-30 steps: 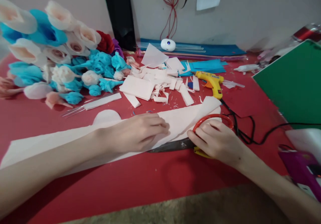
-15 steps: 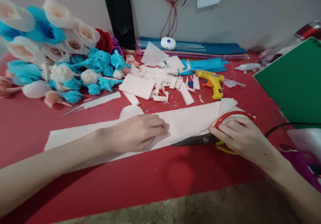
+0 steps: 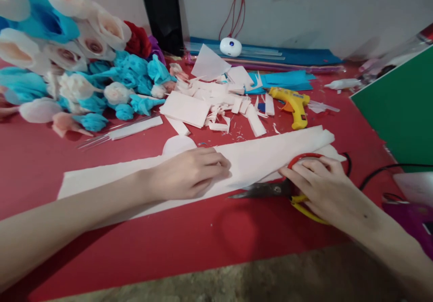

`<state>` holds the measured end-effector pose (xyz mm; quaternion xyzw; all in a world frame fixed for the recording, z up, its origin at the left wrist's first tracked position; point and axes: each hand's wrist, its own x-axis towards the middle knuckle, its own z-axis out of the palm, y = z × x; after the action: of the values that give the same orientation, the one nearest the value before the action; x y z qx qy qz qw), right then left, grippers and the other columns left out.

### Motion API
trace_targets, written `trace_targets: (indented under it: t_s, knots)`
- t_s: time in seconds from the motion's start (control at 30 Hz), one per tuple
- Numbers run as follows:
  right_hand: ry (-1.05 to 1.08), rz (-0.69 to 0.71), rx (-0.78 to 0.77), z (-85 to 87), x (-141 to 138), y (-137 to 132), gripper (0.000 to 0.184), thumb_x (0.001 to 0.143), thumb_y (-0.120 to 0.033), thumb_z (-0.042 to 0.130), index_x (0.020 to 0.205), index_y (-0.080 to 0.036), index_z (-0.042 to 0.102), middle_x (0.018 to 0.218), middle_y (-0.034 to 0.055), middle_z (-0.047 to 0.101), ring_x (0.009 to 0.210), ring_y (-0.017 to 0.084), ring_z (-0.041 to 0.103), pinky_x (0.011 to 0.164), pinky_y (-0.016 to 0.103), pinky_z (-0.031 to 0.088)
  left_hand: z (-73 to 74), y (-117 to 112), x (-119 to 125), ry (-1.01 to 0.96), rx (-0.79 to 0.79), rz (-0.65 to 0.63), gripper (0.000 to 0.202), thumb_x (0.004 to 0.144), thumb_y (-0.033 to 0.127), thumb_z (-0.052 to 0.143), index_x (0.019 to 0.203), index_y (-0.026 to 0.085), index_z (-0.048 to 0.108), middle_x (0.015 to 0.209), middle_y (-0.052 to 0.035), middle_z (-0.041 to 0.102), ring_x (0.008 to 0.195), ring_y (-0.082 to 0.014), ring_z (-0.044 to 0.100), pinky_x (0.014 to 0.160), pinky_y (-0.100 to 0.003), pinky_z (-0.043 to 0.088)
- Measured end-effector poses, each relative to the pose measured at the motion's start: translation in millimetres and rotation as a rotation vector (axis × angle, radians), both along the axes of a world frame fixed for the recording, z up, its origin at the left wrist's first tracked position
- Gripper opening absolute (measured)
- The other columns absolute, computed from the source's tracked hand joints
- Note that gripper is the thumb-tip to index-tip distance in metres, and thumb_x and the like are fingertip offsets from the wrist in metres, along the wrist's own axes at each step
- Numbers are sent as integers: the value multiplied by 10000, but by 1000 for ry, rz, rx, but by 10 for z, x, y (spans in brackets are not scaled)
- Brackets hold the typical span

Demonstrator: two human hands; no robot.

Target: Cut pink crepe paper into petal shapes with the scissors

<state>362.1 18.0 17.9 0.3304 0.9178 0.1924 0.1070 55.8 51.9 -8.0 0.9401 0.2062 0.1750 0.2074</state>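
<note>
A long strip of pale pink crepe paper [image 3: 267, 153] lies across the red table top [image 3: 189, 243]. My left hand [image 3: 189, 173] rests on the middle of the strip, fingers curled and pressing it down. My right hand [image 3: 324, 187] grips the red and yellow handles of a pair of scissors [image 3: 267, 190]. The blades lie shut and point left, along the strip's near edge.
A pile of blue, white and pink paper flowers [image 3: 67, 63] fills the back left. Pink paper offcuts [image 3: 216, 103] and a yellow glue gun [image 3: 294, 106] lie behind the strip. A green board [image 3: 402, 108] leans at the right, with a black cord [image 3: 389, 169] beside it.
The scissors and my right hand have slid to the right along the strip's edge. The strip has shifted right with them. My left hand has stayed on the paper.
</note>
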Motion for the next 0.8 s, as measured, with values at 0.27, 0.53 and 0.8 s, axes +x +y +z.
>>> trace_targets:
  t_s: [0.27,0.53,0.8]
  knots:
    - [48,76,-124,-21,-21,114,375,735,-149,396,1088,-98,514,1038,156,557,892,315,468,790,446,317,-3,2,14,-2,51,-21,279,879,87,377,1070,112,579,1071,-123,640,983,-207,580,844,-346,491]
    - [148,4,-235,-21,-11,140,376,731,-176,417,1100,-136,476,1016,155,538,921,322,463,809,460,341,1,1,21,-4,85,-36,272,911,128,361,1059,131,590,1049,-119,651,982,-205,582,838,-343,489]
    - [208,-4,-285,8,33,196,404,669,-83,409,1065,-139,465,966,127,541,881,291,480,784,435,346,-23,4,18,-6,99,-31,257,902,126,390,1067,129,587,1064,-114,643,994,-207,572,857,-340,477]
